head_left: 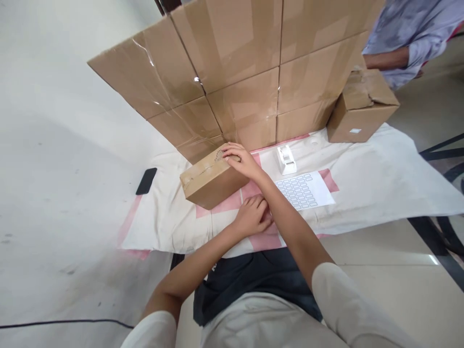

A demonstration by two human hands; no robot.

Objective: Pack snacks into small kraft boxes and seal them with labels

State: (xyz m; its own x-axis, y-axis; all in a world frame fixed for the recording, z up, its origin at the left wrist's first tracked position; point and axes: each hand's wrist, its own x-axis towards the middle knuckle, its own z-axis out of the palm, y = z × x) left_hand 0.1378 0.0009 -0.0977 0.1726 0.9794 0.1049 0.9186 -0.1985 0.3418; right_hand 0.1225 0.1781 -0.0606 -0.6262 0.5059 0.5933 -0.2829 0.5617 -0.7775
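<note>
Cloth (168, 217) covers the work surface from its near edge. The left hand (252, 216) rests on it with the fingers curled inward; whether anything sits beneath them cannot be told. The right forearm (290, 217) passes close beside the left hand and partly covers the sheet (308, 190).

The box (217, 186) lies at an angle on the cloth, forward of the left hand. The right hand (242, 162) lies on its upper face, fingers extended, palm down, not gripping. The fingertips meet a round mark (218, 155).

Status of the box: tape (199, 175) runs along the upper face, so closing appears complete there. No white label shows on the visible faces; the underside, the far side and the area under the hand are hidden. Handling is judged to be in progress; the amount left cannot be determined.

The sheet lies flat, printed with rows of outlines. The white dispenser (286, 160) stands just beyond it, untouched. The phone (146, 181) lies at far left.

Beyond stands the cardboard screen (242, 92). The second box (362, 113), at right, has its flaps down and carries a white label (355, 131). A co-worker's forearm (387, 59) reaches behind it.
</note>
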